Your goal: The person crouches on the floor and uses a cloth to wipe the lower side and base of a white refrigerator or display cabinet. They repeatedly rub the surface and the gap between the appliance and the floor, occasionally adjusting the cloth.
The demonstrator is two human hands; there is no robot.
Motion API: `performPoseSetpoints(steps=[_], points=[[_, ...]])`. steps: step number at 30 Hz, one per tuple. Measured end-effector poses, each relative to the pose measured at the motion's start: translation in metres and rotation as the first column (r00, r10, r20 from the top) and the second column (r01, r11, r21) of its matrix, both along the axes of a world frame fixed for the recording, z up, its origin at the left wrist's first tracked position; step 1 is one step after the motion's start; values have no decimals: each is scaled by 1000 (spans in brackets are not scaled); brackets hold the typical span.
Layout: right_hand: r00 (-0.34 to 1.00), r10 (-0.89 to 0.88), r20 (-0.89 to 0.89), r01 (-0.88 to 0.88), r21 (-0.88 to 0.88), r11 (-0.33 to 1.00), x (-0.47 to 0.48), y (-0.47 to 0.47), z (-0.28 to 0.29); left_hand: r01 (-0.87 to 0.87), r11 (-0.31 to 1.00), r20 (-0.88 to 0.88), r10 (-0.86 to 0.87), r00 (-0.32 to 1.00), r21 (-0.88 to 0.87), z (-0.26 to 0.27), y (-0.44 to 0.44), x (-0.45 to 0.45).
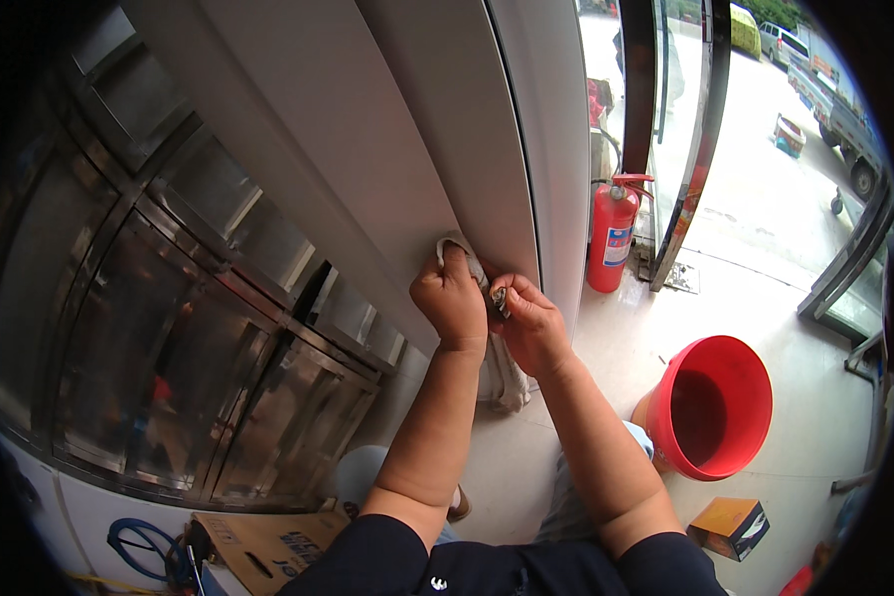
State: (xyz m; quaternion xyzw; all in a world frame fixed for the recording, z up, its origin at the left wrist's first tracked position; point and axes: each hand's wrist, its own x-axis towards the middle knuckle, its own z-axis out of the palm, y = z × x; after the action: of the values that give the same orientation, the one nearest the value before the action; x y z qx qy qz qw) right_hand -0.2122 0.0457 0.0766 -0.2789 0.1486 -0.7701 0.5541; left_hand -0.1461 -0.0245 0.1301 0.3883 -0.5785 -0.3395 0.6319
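A pale cloth [505, 369] hangs down in front of a tall light-grey panelled surface [417, 171]. My left hand [451, 294] has its fingers closed on the upper part of this cloth, close against the surface. Just to the right, my right hand [529, 316] pinches a small crumpled item [500, 298] between thumb and finger; it may be a bunched bit of the cloth, but I cannot tell. Both hands are close together, and the fingers of the right one are partly hidden.
Right of the panel stands a red fire extinguisher [612, 238] beside a glass door frame [689, 186]. A red bucket [737, 395] and a small orange-black box [730, 527] are on the floor. Metal cabinets [164, 357] line the left, with a cardboard box [261, 547] and blue hose [138, 547] below.
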Motion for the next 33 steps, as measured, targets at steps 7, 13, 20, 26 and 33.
performPoseSetpoints(steps=[7, 13, 20, 26, 33], points=[[1000, 17, 25, -17, 6, 1000, 5, 3, 4, -8, 999, 48, 10, 999, -44, -15, 4, 7], [1000, 13, 3, -13, -4, 1000, 0, -1, -1, 6, 1000, 11, -6, 1000, -1, 5, 3, -1], [1000, 17, 6, -17, 15, 1000, 2, 2, 2, 28, 1000, 22, -29, 999, 3, -3, 4, 2], [1000, 9, 6, -9, 11, 1000, 2, 2, 3, 35, 999, -22, -34, 999, 19, -6, 2, 0], [1000, 9, 9, -9, 7, 1000, 2, 1, 1, 79, 996, -25, -78, 997, 38, 4, 2, 1]])
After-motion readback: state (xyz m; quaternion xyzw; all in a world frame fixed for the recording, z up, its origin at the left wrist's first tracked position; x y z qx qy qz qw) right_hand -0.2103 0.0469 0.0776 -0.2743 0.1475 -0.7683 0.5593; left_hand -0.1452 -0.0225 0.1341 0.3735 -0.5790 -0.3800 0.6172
